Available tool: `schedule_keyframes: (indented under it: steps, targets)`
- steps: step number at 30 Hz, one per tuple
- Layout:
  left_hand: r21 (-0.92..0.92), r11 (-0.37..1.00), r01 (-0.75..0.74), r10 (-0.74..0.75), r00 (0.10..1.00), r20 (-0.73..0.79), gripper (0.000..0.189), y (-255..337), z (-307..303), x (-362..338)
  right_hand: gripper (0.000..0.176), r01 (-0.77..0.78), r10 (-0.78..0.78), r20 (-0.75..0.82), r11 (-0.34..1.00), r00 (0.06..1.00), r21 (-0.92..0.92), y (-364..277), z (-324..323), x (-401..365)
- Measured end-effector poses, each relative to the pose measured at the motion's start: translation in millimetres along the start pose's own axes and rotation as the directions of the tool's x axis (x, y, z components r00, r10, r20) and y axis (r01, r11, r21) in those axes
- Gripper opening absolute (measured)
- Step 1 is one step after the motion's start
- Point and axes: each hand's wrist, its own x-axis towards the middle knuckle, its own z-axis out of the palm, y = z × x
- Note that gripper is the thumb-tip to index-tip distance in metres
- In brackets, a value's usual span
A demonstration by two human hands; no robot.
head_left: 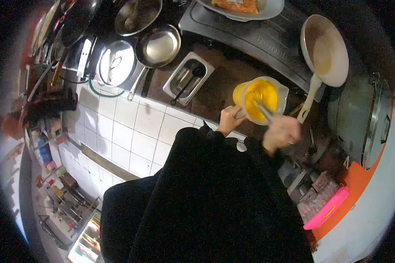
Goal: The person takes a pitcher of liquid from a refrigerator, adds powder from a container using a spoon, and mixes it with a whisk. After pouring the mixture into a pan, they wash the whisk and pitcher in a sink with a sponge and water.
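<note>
A pitcher (238, 93) of yellow liquid stands on the dark counter, tilted slightly in view. My left hand (229, 120) is closed on its handle at the near left side. My right hand (283, 133), blurred by motion, is closed round the handle of a metal whisk (264, 109). The whisk's wires dip into the yellow liquid inside the pitcher. A steel tray (180, 90) with a black ladle (178, 95) lies left of the pitcher.
Upper right, a light-coloured pan (333, 55) rests with its handle towards the counter. A plate (267, 14) of food sits at the top. Several pans, one steel (163, 45), are at the upper left. A pink basket (333, 212) stands lower right.
</note>
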Motion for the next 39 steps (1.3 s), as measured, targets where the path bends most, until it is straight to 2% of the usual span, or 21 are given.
schedule_keyframes:
  steps: [2, 5, 8, 9, 11, 14, 17, 19, 20, 22, 24, 26, 28, 29, 30, 32, 33, 34, 36, 37, 39]
  targets:
    - [-0.02, 0.999, -0.038, 0.038, 0.999, -0.026, 0.026, 0, 0, -3, 0.022, -0.281, 0.295, -0.008, 0.902, 0.955, -0.328, -1, 6, -17]
    - [-0.011, 0.997, -0.077, 0.076, 0.995, -0.061, 0.025, -3, 3, -4, 0.018, -0.364, 0.364, -0.033, 0.931, 0.931, 0.006, -32, 9, 32]
    - [-0.017, 0.997, -0.071, 0.07, 0.996, -0.05, 0.026, -8, 5, -5, 0.02, -0.06, 0.059, 0.011, 0.99, 0.998, 0.13, -22, 1, 30]
    - [0.015, 0.997, -0.07, 0.07, 0.997, -0.031, 0.025, -9, 4, -4, 0.02, -0.065, 0.063, 0.025, 0.989, 0.998, 0.131, -10, 2, 12]
    - [0.042, 0.996, -0.078, 0.079, 0.996, -0.031, 0.025, -11, 7, 0, 0.019, -0.365, 0.391, 0.081, 0.902, 0.917, -0.228, 2, 18, -13]
    - [-0.013, 0.994, -0.108, 0.107, 0.993, -0.058, 0.025, -9, 5, -5, 0.023, -0.208, 0.216, 0.058, 0.97, 0.975, -0.126, -25, 26, 35]
    - [-0.052, 0.991, -0.12, 0.115, 0.99, -0.082, 0.025, -5, 0, 1, 0.027, -0.289, 0.268, 0.192, 0.953, 0.944, 0.09, -29, 16, 37]
    - [-0.055, 0.991, -0.121, 0.117, 0.991, -0.072, 0.025, -8, -2, 0, 0.022, 0.27, -0.14, 0.305, 0.855, 0.942, -0.443, 35, -11, 4]
    - [-0.058, 0.989, -0.137, 0.133, 0.989, -0.067, 0.026, -7, -1, 2, 0.023, -0.36, 0.377, 0.188, 0.925, 0.907, -0.117, 4, 11, -1]
    - [-0.05, 0.991, -0.126, 0.121, 0.989, -0.086, 0.026, -6, 2, 1, 0.029, -0.514, 0.505, -0.119, 0.855, 0.855, -0.063, -17, 28, 30]
    - [-0.031, 0.993, -0.11, 0.106, 0.988, -0.113, 0.027, -6, 3, 3, 0.032, -0.254, 0.249, 0.118, 0.967, 0.961, 0.029, -36, 24, 45]
    - [-0.047, 0.997, -0.067, 0.062, 0.994, -0.09, 0.027, -2, 1, 1, 0.029, -0.286, 0.228, 0.237, 0.925, 0.944, 0.249, -11, 2, 22]
    - [-0.035, 0.995, -0.095, 0.09, 0.99, -0.107, 0.028, -4, 3, -2, 0.029, -0.273, 0.318, 0.148, 0.926, 0.936, -0.261, 7, 9, -6]
    - [-0.015, 0.992, -0.124, 0.121, 0.983, -0.135, 0.03, -6, 4, 2, 0.03, -0.232, 0.219, -0.075, 0.914, 0.973, -0.334, 8, 14, 8]
    - [-0.01, 0.992, -0.125, 0.122, 0.983, -0.136, 0.03, -9, 5, 2, 0.028, -0.29, 0.29, 0.066, 0.957, 0.955, 0.001, -2, 12, 25]
    - [0.003, 0.992, -0.13, 0.129, 0.985, -0.113, 0.031, -11, 7, 1, 0.025, -0.357, 0.358, 0.058, 0.934, 0.932, -0.033, -42, 33, 40]
    - [0.004, 0.993, -0.121, 0.12, 0.986, -0.115, 0.031, -10, 7, -1, 0.025, -0.238, 0.233, 0.118, 0.971, 0.965, 0.031, -32, 28, 36]
    - [0.002, 0.996, -0.091, 0.091, 0.994, -0.065, 0.029, -10, 5, -2, 0.027, -0.212, 0.19, -0.297, 0.976, 0.936, -0.043, -8, 40, 23]
    - [-0.002, 0.997, -0.082, 0.082, 0.997, -0.009, 0.027, -9, 3, 1, 0.024, -0.249, 0.283, 0.156, 0.947, 0.946, -0.204, 11, 19, -11]
    - [-0.018, 0.994, -0.107, 0.106, 0.993, -0.05, 0.027, -9, 4, 1, 0.029, -0.371, 0.43, 0.292, 0.898, 0.854, -0.237, -5, 24, 5]
    - [-0.04, 0.991, -0.128, 0.125, 0.989, -0.077, 0.026, -8, 2, -3, 0.03, -0.383, 0.404, 0.199, 0.914, 0.893, -0.135, -34, 34, 41]
